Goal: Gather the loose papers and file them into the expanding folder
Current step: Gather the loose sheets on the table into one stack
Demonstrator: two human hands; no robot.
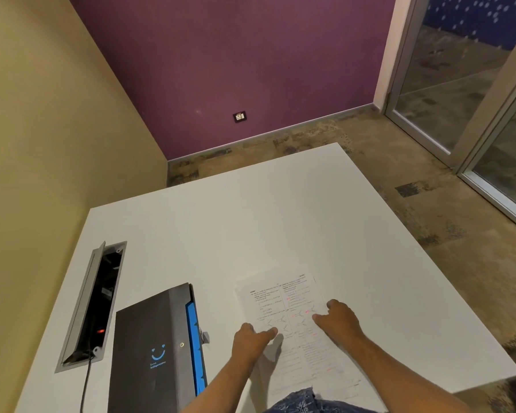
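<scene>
A stack of printed white papers (pixel 283 296) with pink highlights lies on the white table (pixel 251 222), near its front edge. My left hand (pixel 252 342) rests on the stack's left edge, thumb on top of the sheets. My right hand (pixel 338 321) presses flat on the right half of the stack, fingers curled. To the left lies the black expanding folder (pixel 154 344), closed, with a blue smiley logo and blue pockets showing along its right side.
A grey cable box (pixel 94 302) is sunk into the table at the left, lid open, with a black cable running out toward the front. Walls stand close behind and to the left. Carpeted floor and a glass door lie to the right.
</scene>
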